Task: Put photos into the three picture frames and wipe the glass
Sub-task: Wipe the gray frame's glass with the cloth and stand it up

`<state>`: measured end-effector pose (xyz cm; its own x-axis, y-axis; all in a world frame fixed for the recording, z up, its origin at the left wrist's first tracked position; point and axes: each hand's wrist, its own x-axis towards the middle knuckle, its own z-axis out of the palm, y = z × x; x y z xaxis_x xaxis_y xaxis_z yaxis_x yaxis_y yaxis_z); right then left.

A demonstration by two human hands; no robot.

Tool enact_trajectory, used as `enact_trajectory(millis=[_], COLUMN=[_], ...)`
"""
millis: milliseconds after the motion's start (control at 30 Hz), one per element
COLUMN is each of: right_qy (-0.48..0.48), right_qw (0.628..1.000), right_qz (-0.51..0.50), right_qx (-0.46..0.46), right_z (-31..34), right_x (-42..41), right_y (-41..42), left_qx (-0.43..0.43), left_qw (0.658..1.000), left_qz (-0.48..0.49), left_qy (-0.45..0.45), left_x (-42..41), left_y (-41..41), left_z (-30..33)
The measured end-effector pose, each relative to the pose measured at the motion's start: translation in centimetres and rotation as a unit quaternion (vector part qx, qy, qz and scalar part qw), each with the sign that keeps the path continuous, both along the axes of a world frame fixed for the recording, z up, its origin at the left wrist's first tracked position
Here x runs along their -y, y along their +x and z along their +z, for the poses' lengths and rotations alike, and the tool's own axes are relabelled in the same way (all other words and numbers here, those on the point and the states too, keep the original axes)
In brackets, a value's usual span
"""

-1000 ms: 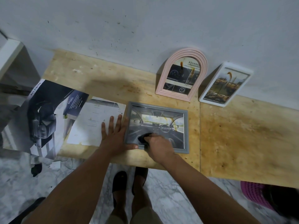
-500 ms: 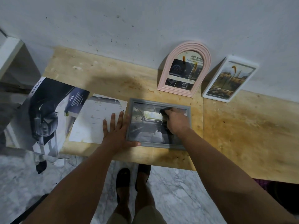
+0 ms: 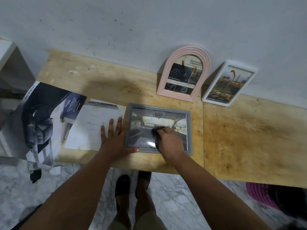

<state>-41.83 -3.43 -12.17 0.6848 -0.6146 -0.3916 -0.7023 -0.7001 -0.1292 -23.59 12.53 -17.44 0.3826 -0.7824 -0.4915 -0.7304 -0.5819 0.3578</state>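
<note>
Person, head view. Both forearms bare to the frame edge, no sleeves visible. Left hand (image 3: 114,140) and right hand (image 3: 169,141) bare. Black slip-on footwear (image 3: 123,186) on both feet at 6 o'clock. Khaki trouser or shorts fabric (image 3: 146,224) at bottom edge.

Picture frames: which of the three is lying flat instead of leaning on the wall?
The grey rectangular frame, flat on the wooden table under both hands. The pink arched frame and white rectangular frame lean against the wall.

grey frame (image 3: 159,128) flat, photo in; pink frame (image 3: 183,73), white frame (image 3: 229,83) leaning on wall
</note>
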Motion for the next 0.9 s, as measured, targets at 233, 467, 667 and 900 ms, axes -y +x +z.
enact_trajectory(millis=[233, 467, 667, 900], right_qy=[0.083, 0.151, -0.005, -0.009], right_qw=[0.996, 0.961, 0.996, 0.996], right_qz=[0.002, -0.2, -0.09, -0.077], right_qx=[-0.016, 0.119, -0.007, -0.041], right_z=[0.9, 3.9, 0.0, -0.5], right_x=[-0.8, 8.9, 7.8, 5.2], right_y=[-0.1, 0.3, 0.0, -0.9], left_qx=[0.003, 0.012, 0.006, 0.004], left_qw=[1.0, 1.0, 1.0, 1.0], left_qz=[0.005, -0.003, -0.007, -0.009], left_qy=[-0.006, -0.003, -0.003, -0.003], left_x=[0.0, 0.0, -0.1, -0.2], left_y=[0.0, 0.0, 0.0, 0.0], left_z=[-0.2, -0.3, -0.2, -0.2])
